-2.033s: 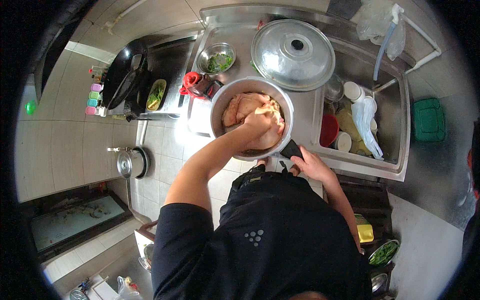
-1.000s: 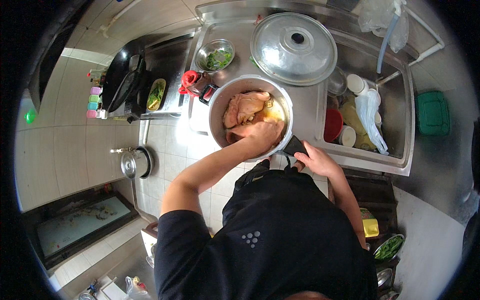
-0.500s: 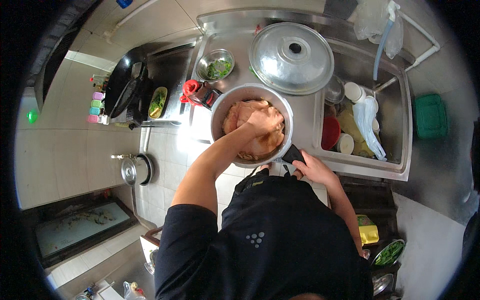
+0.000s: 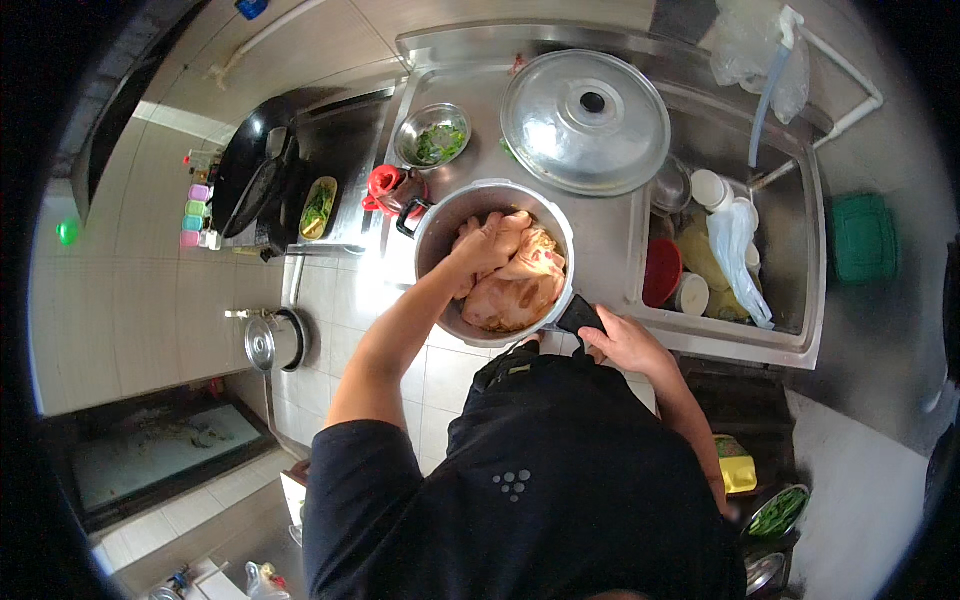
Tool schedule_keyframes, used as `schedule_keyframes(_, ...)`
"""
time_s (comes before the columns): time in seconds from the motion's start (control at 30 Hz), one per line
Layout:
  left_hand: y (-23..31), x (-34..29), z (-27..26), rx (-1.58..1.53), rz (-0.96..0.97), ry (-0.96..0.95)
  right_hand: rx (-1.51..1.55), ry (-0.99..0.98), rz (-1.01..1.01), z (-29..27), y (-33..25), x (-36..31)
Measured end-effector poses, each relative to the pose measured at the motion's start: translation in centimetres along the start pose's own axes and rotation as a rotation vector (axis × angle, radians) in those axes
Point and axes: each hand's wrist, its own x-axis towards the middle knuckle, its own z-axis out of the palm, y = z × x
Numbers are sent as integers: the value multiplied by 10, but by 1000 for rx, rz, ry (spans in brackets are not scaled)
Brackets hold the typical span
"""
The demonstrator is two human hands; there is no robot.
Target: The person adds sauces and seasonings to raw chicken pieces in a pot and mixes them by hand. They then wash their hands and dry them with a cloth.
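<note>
A deep metal pot [image 4: 432,255] stands at the front edge of the steel counter. Inside it lies raw chicken [image 4: 512,298], pale and skin-on, stained brown in places. My left hand [image 4: 482,246] reaches down into the pot, its fingers curled round the chicken's left part; some fingertips are hidden against the meat. My right hand [image 4: 628,342] grips the black long handle [image 4: 582,317] at the pot's lower right. A small black side handle [image 4: 410,216] shows on the opposite side of the rim.
Behind the pot lie a large metal lid [image 4: 560,140] and a steel bowl of greens [image 4: 408,135]. A red-topped jar [image 4: 385,185] stands close at left, near a yellow dish [image 4: 318,208] and a black wok [image 4: 240,150]. The sink [image 4: 790,290] at right holds several containers.
My left hand has moved left and shifted the chicken, exposing more of its underside. The pot has turned and shifted slightly, showing its side handle. My right hand stays on the long handle.
</note>
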Motion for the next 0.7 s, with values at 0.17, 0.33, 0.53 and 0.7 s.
schedule_keyframes(0.17,13,13,-4,65,129,-62,-75,18,-30,-6,-3,3)
schedule_keyframes(0.33,45,-19,-40,608,82,-309,-104,69,-60,-6,0,1)
schedule_keyframes(0.53,67,-61,-20,224,276,-208,-112,47,-61,-7,-2,0)
schedule_keyframes(0.7,77,-38,25,116,422,-262,-64,10,-29,-6,1,2)
